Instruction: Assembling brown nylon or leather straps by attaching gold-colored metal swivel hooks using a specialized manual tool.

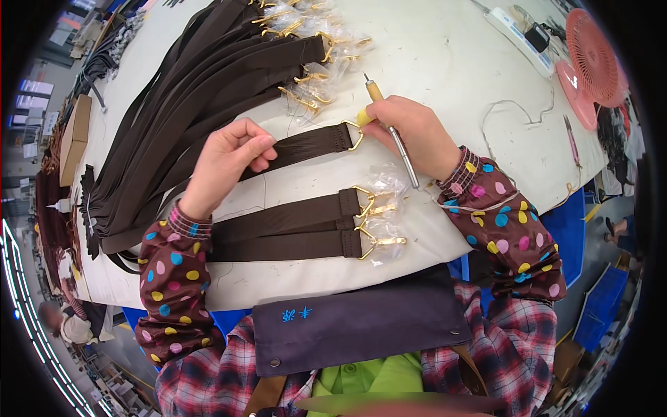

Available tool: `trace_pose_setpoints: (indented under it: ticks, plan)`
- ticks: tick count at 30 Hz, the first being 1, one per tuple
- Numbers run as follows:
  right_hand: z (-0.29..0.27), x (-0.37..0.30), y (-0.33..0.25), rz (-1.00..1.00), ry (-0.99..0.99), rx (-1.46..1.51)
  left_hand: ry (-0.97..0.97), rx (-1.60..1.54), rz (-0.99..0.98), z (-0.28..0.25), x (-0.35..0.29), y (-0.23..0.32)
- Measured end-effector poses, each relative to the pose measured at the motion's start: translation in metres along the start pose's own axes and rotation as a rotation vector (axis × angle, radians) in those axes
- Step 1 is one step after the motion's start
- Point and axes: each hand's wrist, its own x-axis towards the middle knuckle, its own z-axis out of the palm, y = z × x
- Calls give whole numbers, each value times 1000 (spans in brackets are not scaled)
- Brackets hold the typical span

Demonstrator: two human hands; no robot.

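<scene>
A dark brown webbing strap (pixel 309 148) lies across the table in front of me, with a gold triangular ring (pixel 356 136) at its stitched right end. Over this strap my left hand (pixel 236 156) is closed in a pinch; fine dark threads show near its fingertips, but what they grip is unclear. My right hand (pixel 417 132) grips a slim pen-like tool (pixel 401 154) with a silver body, yellowish collar and thin tip pointing away. Its fingertips are at the ring, beside a small yellow piece (pixel 363 117). Nearer me lie two similar straps (pixel 292 233) with gold hardware (pixel 375 208) in clear plastic.
A large bundle of brown straps (pixel 160 132) covers the table's left side, its plastic-wrapped gold hooks (pixel 313 87) toward the middle. At the back right are a white power strip (pixel 517 42) and a pink fan (pixel 590 59). A pale cord (pixel 517 104) trails across the white tabletop (pixel 445 62).
</scene>
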Motion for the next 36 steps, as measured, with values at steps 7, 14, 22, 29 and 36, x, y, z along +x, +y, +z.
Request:
trace_pose_setpoints:
  ticks: [7,14,22,29,36]
  plan:
    - [0,1,-1,-104,9,-19,329,1163,451,-5,-13,39]
    - [-4,-4,-7,-86,-15,16,-189,744,551,49,8,23]
    - [6,2,-3,106,35,119,-168,722,387,55,13,22]
    - [6,4,-7,238,10,206,-23,846,572,76,10,12]
    - [3,4,-12,297,-10,242,124,682,630,80,10,-5]
